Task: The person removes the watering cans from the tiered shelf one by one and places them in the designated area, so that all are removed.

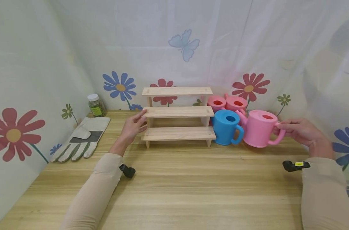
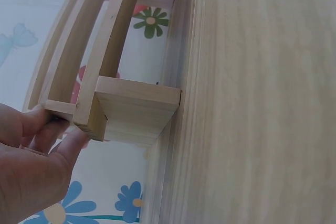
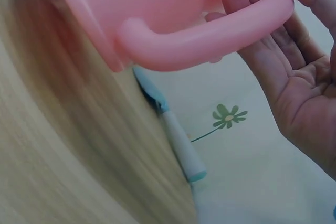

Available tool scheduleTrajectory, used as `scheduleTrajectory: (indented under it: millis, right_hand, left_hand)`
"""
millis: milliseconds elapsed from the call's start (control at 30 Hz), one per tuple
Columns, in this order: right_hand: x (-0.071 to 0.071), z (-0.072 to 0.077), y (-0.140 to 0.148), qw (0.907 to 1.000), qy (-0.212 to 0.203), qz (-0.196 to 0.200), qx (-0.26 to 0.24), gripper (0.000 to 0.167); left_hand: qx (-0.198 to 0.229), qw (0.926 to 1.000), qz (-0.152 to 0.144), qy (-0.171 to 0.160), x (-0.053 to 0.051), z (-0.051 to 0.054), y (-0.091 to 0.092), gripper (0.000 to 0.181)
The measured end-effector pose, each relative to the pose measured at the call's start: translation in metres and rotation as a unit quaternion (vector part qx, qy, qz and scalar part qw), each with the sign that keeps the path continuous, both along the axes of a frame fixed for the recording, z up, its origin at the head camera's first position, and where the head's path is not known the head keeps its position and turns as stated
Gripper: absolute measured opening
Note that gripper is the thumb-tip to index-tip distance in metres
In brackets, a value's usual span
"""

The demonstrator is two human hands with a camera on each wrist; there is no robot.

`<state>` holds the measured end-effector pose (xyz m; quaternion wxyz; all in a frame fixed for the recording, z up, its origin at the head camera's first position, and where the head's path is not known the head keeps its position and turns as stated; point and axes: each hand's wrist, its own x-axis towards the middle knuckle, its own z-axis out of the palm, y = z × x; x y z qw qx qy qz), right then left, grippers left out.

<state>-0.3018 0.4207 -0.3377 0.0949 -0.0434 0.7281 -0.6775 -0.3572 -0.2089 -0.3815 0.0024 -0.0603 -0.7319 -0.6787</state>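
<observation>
A three-tier wooden shelf [image 1: 178,111] stands near the back wall. At its left end, my left hand [image 1: 133,126] grips the edge of the middle tier, its fingertips against the wood in the left wrist view. My right hand [image 1: 302,132] holds a pink watering can [image 1: 256,131] by its handle [image 3: 210,38], fingers passing through the loop. The can is roughly upright; whether its base touches the table is unclear. Beside it, close to the shelf's right end, stands a blue watering can [image 1: 224,127]. Two more reddish-pink cans [image 1: 236,103] stand behind, partly hidden.
A white-and-grey work glove [image 1: 82,139] lies at the table's left. Behind it is a white-lidded jar [image 1: 96,106]. In the right wrist view, a tool with a white and teal handle [image 3: 184,148] lies by the wall. A flower-print curtain [image 1: 134,38] encloses the wooden table [image 1: 186,188].
</observation>
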Motion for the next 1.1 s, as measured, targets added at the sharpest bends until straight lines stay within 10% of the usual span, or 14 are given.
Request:
scheduleTrajectory:
  millis: [1100]
  right_hand:
    - [-0.013,-0.026,-0.011,0.9958,-0.022,0.085,0.026,0.027]
  left_hand:
    - [-0.001,1.0000,-0.001,0.000,0.001,0.000,0.001,0.046]
